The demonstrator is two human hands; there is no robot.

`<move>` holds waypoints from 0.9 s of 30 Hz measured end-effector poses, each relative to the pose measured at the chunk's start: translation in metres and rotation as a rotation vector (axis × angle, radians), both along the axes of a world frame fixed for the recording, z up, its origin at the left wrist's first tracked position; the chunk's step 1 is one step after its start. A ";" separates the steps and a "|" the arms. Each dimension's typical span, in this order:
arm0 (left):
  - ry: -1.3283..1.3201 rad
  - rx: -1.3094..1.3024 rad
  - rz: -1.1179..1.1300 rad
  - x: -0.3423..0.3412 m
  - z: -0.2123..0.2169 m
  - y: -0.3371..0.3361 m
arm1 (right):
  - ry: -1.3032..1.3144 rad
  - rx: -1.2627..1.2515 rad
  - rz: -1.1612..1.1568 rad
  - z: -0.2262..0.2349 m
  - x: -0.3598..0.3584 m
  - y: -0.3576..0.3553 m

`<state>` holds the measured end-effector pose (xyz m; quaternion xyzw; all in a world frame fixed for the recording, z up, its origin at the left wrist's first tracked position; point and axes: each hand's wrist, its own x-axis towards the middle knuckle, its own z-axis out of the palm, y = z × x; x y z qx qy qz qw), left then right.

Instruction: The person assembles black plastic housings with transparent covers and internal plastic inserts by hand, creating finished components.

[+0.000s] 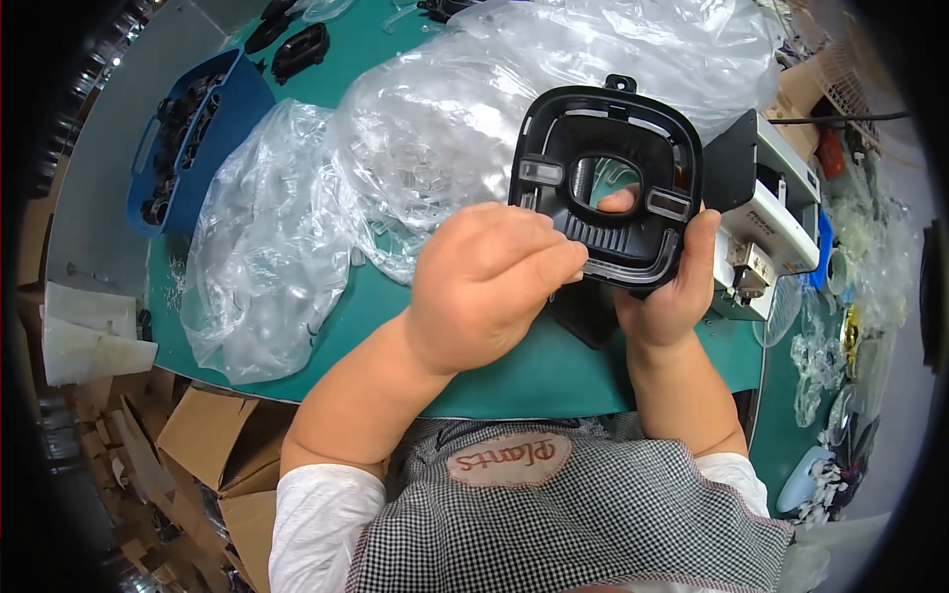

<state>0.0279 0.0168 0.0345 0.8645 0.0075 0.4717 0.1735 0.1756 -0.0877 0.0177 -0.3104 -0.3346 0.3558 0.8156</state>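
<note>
My right hand [664, 304] grips a black plastic housing [589, 111], a rounded square frame with an oval hole in the middle. Its thumb lies along the housing's right edge, and a fingertip shows through the hole. A clear strip runs inside the rim, and two small windowed blocks sit on either side of the hole. My left hand [486, 282] is closed in a pinch at the housing's lower left corner, over the rim. What lies between its fingers is hidden; I cannot make it out.
Large clear plastic bags [435, 128] with clear parts cover the green table [534, 381]. A blue basket [259, 94] of black parts stands left, with a loose black part [300, 51] behind it. At right is a white boxy device [781, 198]. Cardboard boxes [203, 435] lie lower left.
</note>
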 end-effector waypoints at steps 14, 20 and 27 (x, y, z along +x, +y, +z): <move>0.152 -0.211 0.070 -0.002 0.003 -0.006 | 0.162 -0.164 0.006 -0.001 0.000 0.003; 0.133 -0.185 0.058 -0.003 0.000 -0.005 | 0.128 -0.138 0.010 -0.001 -0.001 0.002; 0.170 -0.159 0.081 -0.002 0.002 -0.007 | 0.154 -0.165 -0.030 0.000 0.001 0.004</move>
